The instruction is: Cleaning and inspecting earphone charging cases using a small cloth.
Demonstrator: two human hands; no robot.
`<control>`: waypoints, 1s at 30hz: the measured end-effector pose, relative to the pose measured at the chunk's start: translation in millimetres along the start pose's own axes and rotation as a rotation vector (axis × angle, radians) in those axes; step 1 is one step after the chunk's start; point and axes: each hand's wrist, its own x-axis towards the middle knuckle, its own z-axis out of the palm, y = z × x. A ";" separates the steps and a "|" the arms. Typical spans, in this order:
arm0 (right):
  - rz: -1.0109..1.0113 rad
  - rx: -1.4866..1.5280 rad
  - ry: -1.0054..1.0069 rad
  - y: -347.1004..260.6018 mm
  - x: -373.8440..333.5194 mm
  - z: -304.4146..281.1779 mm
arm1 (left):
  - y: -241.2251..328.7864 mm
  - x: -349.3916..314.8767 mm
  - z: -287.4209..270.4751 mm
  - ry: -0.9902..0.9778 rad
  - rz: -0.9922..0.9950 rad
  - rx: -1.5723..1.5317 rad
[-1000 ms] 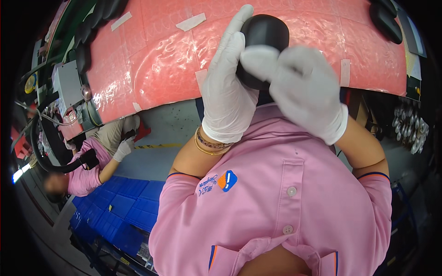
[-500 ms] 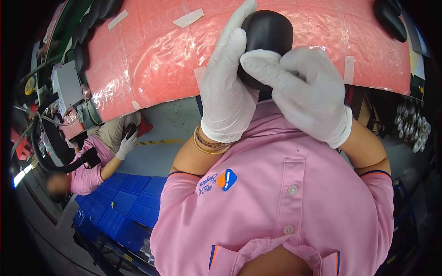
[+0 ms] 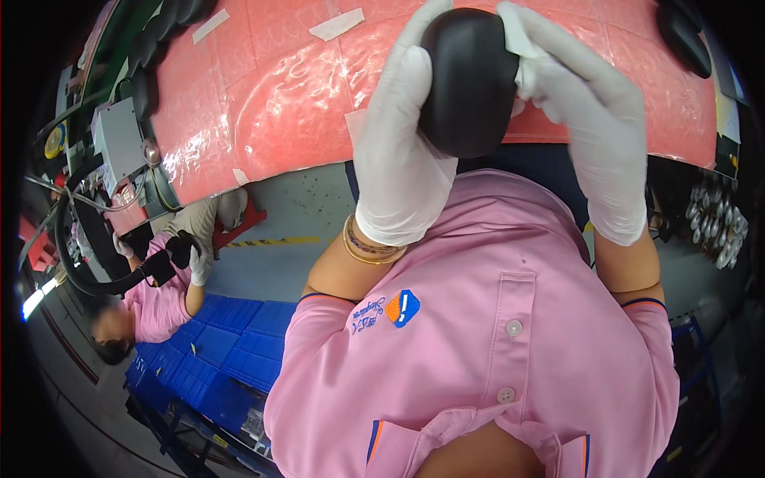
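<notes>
Gripped by my gloved left hand (image 3: 402,159) is a smooth black rounded shell (image 3: 468,84), held above the near edge of the pink-covered table. The fingers lie along its left side, and some are hidden behind it. My gloved right hand (image 3: 602,131) is at the shell's right edge, its fingers bent and pinching a white cloth (image 3: 518,38) against that edge. White glove and white cloth partly blend, so the cloth's full outline cannot be made out.
Pink bubble wrap (image 3: 279,95) with tape strips covers the table. Several black rounded parts (image 3: 145,92) line its left edge; more black parts (image 3: 684,40) lie at the far right. A grey box (image 3: 119,139) stands at left. Another person (image 3: 163,299) handles a dark part beside blue boxes (image 3: 239,327).
My right hand has moved from the shell's front face to its right edge, carrying the white cloth. The shell has turned slightly in my left hand.
</notes>
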 end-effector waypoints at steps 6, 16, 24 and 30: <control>-0.995 0.451 -0.187 56.7 59.0 17.2 | -27.3 68.3 -64.0 -0.964 0.686 0.219; -0.700 -0.580 -0.209 10.9 6.8 -1.7 | -5.6 1.2 7.5 0.090 0.002 0.232; -0.899 -0.754 -0.151 33.8 -20.1 5.4 | 3.7 2.7 8.8 0.199 -0.075 0.202; -0.965 -0.772 -0.236 43.8 -24.4 1.6 | 6.9 1.4 -0.4 0.205 -0.066 0.257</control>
